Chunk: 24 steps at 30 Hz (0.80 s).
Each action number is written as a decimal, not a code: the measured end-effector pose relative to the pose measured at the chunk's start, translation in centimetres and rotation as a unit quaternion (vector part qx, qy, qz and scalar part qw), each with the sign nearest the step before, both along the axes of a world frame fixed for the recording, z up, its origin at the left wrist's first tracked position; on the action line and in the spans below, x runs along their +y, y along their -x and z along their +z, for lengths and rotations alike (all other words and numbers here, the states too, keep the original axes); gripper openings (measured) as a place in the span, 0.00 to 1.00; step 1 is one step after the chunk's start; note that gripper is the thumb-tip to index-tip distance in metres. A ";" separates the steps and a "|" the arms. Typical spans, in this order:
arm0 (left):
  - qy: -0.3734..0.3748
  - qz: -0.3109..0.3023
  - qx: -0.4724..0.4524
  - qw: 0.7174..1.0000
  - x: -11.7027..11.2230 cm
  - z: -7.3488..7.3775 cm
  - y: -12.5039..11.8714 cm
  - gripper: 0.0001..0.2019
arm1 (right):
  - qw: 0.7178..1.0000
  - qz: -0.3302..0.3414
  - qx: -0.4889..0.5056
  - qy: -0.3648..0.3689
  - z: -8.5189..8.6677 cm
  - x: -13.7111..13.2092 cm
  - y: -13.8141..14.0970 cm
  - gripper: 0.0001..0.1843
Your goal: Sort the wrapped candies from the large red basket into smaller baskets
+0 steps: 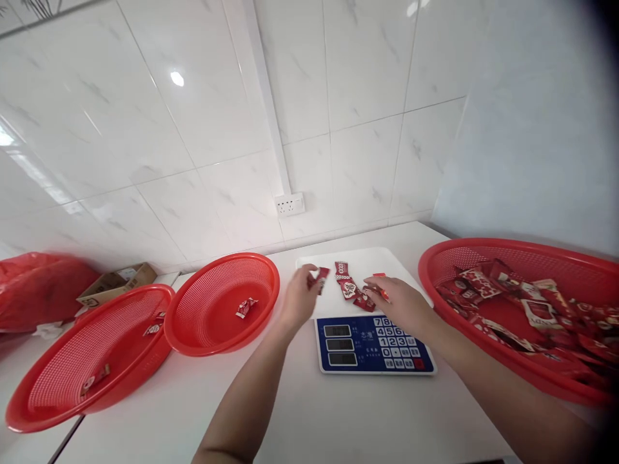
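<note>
My left hand (300,295) pinches a small red wrapped snack packet (323,277) at its fingertips, over the left side of the white scale plate (309,259). My right hand (394,298) is over the right side of the plate, its fingers closed around another red packet (384,294) that they partly hide. Between the hands, several red and white packets (347,289) lie on the plate. The blue keypad panel (365,345) of the digital scale faces me, and my right forearm covers some of its keys.
To the right stands a large red basket (428,264) with many red packets in it. A round red basket (193,283) holding one packet (246,307) is at left, beside another red basket (43,380) with a few. Behind them are a cardboard box (116,283) and red bag (43,287).
</note>
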<state>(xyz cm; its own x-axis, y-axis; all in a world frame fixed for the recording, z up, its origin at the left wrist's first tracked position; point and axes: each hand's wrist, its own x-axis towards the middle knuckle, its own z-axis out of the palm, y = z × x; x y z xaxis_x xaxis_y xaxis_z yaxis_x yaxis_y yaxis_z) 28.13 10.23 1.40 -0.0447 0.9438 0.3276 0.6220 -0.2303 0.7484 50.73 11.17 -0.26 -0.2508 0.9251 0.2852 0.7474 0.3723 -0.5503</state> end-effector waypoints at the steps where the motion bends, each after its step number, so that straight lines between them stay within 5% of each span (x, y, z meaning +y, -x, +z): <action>1: -0.018 0.037 -0.010 0.999 -0.4 0.6 1.3 0.14 | 0.999 0.001 -0.042 0.002 0.3 0.6 0.4 0.19; 4: -0.061 0.154 -0.030 0.986 -2.0 2.0 4.7 0.17 | 0.989 -0.005 -0.150 0.013 0.8 1.8 2.1 0.18; 7: -0.072 0.190 -0.034 0.979 -3.5 2.0 5.9 0.20 | 0.977 -0.012 -0.212 0.019 0.6 2.3 3.8 0.18; 14: -0.034 0.037 -0.035 0.998 -3.8 -0.5 2.0 0.15 | 0.983 0.010 -0.183 0.023 0.1 2.3 4.5 0.11; 19: 0.001 -0.059 -0.066 0.996 -2.8 -1.6 -1.2 0.17 | 0.989 0.123 0.031 0.082 1.6 0.3 3.8 0.08; 24: 0.009 -0.045 -0.104 0.994 -2.2 -1.4 -0.5 0.09 | 0.981 0.145 0.069 0.108 2.4 0.3 1.9 0.12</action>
<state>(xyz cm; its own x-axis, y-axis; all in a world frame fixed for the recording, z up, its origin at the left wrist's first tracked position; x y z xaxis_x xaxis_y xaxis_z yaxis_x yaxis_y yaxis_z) 28.60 8.01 0.05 -0.0251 0.9525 0.3035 0.4312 -0.2636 0.8629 48.87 11.50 2.12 -0.4854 0.8629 0.1409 0.5393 0.4223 -0.7285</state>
